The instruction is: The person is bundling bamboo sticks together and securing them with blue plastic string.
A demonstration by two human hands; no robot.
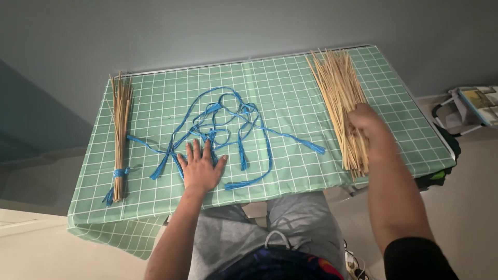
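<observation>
My left hand [200, 167] lies flat, fingers spread, on a tangle of blue ribbon strings [228, 122] in the middle of the table. My right hand [364, 122] rests on a loose pile of thin pale sticks [340, 98] at the table's right side, fingers curled into the sticks. A tied bundle of sticks [120, 135], bound with blue ribbon near its lower end, lies along the left side, away from both hands.
The table is covered by a green cloth with a white grid [290, 78] and stands against a grey wall. To the right, on the floor, are a white rack with papers [474, 106] and a dark bag.
</observation>
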